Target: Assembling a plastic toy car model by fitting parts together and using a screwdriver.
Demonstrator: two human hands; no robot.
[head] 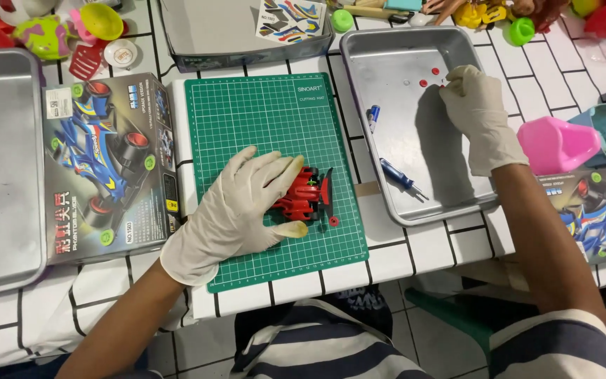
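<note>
Left hand (236, 210): gloved, fingers spread flat over red toy car (308, 198) on green cutting mat (261, 112).
Right hand (477, 116): gloved, grip pinched at small red parts (429, 77) in metal tray (401, 203).

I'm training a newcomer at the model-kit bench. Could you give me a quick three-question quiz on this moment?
1. True or false: the left hand rests on the red toy car chassis on the green cutting mat.
2. Where is the right hand reaching? A) pink cup B) metal tray C) car box
3. Which tool lies in the metal tray near its front edge?

Key: 1 true. 2 B, at the small red parts. 3 the blue-handled screwdriver.
</note>
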